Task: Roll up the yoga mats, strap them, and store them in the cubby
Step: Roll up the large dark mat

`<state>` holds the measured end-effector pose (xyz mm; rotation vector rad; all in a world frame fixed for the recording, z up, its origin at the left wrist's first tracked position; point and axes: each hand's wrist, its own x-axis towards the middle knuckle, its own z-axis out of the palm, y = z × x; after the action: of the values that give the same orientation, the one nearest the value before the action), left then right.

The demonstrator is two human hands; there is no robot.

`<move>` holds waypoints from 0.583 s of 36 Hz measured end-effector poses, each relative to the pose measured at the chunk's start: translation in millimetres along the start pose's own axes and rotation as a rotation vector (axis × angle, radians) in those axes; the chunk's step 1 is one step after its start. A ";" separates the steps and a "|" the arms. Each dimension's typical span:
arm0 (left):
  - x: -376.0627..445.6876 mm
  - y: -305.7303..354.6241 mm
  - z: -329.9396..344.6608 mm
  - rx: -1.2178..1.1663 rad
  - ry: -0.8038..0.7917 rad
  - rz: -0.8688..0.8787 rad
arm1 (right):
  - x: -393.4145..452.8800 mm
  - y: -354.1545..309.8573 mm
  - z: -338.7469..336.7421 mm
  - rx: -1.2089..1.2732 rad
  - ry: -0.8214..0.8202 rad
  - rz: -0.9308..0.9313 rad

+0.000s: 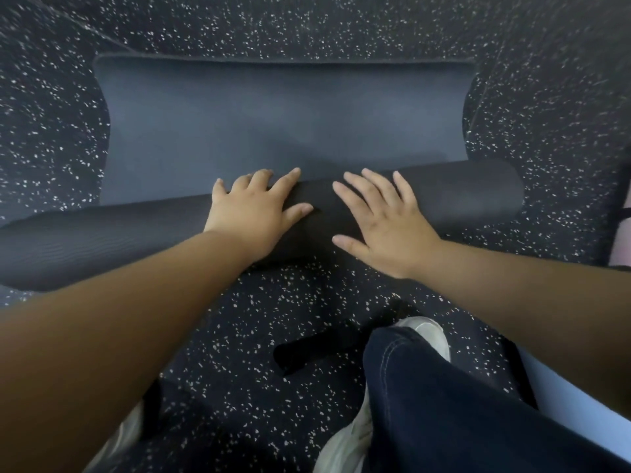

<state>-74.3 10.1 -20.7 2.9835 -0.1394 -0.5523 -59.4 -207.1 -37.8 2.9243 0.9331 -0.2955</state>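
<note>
The yoga mat [280,117] is dark slate blue-grey with a fine ribbed texture on its rolled part, lying on a black floor [307,25] speckled white, beside dark indigo jeans [444,404], pale grey-white shoes [345,448] and a black strap [307,353].

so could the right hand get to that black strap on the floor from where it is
Probably yes. The right hand lies flat on the rolled mat, holding nothing, and the black strap lies on open floor nearer the person, beside the knee. Nothing covers it; letting go might let the roll loosen.
</note>
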 end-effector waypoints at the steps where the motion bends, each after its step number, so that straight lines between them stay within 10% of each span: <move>1: -0.5 -1.4 1.5 0.001 0.028 -0.006 | 5.0 2.8 -4.6 0.001 -0.027 -0.001; 12: -30.3 -30.5 37.5 0.217 0.393 0.177 | 35.7 11.3 -25.7 -0.027 -0.115 0.019; 21: -27.5 -35.4 28.3 0.338 0.172 0.032 | 31.5 -1.9 -21.9 -0.036 -0.059 0.118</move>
<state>-107.5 45.7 -41.6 3.3308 -0.2918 -0.2893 -31.8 -185.2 -22.6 2.9055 0.7460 -0.3515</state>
